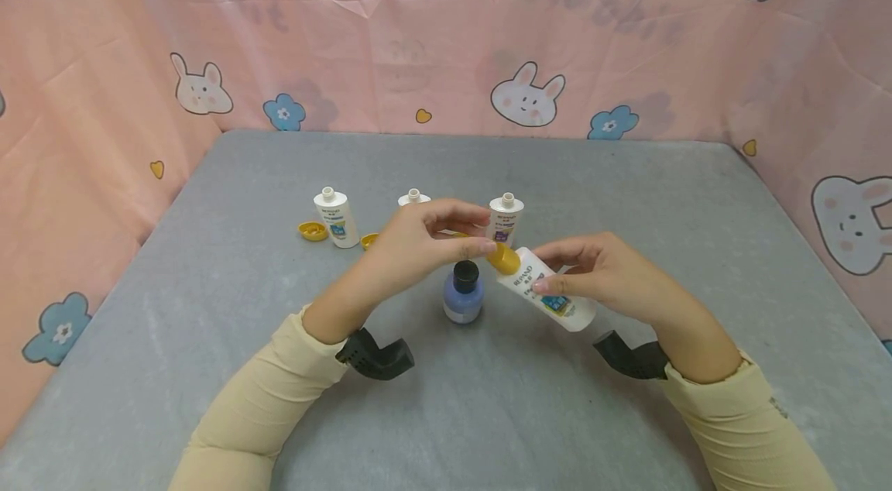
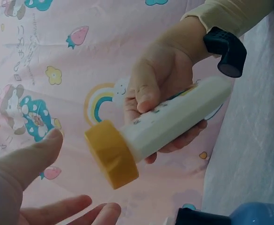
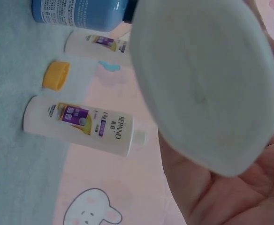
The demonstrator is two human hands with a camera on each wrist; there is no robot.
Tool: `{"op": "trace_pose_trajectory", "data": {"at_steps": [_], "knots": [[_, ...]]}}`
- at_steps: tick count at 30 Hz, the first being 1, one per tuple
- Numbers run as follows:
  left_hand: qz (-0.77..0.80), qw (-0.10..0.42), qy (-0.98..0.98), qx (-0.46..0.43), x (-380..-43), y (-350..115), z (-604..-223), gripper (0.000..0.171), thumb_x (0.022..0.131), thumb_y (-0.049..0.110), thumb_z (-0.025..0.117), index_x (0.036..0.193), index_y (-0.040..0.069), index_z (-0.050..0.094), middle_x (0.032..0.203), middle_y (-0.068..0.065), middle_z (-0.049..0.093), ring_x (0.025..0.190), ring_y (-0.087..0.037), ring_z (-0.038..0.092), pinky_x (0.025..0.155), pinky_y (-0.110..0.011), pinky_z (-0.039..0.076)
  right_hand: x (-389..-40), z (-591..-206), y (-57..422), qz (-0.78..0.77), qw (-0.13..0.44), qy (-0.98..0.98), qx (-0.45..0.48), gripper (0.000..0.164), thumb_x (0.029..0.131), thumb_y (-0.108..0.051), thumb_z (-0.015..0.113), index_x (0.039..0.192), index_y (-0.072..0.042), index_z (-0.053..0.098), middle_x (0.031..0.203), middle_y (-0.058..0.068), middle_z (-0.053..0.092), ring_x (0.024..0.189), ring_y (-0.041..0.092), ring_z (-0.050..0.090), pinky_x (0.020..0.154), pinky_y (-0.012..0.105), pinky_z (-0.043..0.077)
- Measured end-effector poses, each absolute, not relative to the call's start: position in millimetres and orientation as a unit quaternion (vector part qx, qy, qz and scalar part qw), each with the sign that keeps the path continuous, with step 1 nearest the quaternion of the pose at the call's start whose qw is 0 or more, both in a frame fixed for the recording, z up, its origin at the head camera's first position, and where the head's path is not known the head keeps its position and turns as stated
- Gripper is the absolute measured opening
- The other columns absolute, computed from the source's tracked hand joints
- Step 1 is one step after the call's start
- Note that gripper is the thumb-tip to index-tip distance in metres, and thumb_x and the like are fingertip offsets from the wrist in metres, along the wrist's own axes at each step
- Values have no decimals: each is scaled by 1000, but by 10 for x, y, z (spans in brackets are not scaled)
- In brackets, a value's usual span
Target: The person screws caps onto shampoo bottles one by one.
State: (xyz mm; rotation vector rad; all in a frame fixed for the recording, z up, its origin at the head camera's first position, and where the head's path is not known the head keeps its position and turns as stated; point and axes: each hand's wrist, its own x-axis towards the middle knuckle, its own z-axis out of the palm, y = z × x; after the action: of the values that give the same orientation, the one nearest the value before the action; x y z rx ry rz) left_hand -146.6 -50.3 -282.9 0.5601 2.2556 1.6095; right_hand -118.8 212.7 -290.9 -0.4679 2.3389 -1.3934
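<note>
My right hand (image 1: 613,274) grips a white bottle (image 1: 550,293) between thumb and fingers, tilted, its yellow cap (image 1: 505,259) pointing up and left. In the right wrist view the bottle's pale base (image 3: 205,89) faces the camera. My left hand (image 1: 435,239) is at the cap end of that bottle. In the left wrist view its thumb and fingers (image 2: 71,206) are spread apart beside the yellow cap (image 2: 112,154), with a gap between them and it. Below the hands a blue-purple bottle (image 1: 463,305) with a black cap stands upright on the table.
Behind stand three white bottles without caps: one at left (image 1: 337,221), a middle one (image 1: 414,197) mostly hidden by my left hand, one at right (image 1: 506,220). A yellow cap (image 1: 313,231) and another (image 1: 368,241) lie on the grey tabletop (image 1: 446,421). A pink curtain (image 1: 432,34) hangs around the table.
</note>
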Motion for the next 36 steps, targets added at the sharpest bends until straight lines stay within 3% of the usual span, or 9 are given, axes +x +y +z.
{"op": "trace_pose_trajectory", "data": {"at_steps": [4,9,20,36], "knots": [[546,155,803,185,-1452,-465,-2853,34,85,30,79,117,18,73,110,4,74,99,-12,69,84,-29,58,-1188,-2917,2122,-493,182,834,-168,36,90,-17,74,123,-3,69,102,10,71,84,15,67,69,34,58],[551,157,796,197,-1439,-435,-2879,33,84,26,81,115,14,74,106,1,75,93,-12,70,79,-27,59,-1183,-2903,2115,-486,177,839,-166,36,89,-18,74,123,-4,69,103,10,72,85,15,67,70,33,58],[556,163,789,205,-1411,-414,-2876,27,84,23,81,109,14,76,104,1,76,89,-12,70,77,-26,59,-1177,-2901,2112,-481,179,842,-164,38,89,-20,75,124,-5,69,105,10,72,87,16,67,71,34,58],[560,169,779,225,-1415,-426,-2884,33,83,19,81,115,12,75,110,-1,75,93,-12,70,79,-27,60,-1177,-2900,2117,-489,179,835,-174,36,90,-17,74,122,-3,69,104,13,72,84,16,68,69,34,59]]}}
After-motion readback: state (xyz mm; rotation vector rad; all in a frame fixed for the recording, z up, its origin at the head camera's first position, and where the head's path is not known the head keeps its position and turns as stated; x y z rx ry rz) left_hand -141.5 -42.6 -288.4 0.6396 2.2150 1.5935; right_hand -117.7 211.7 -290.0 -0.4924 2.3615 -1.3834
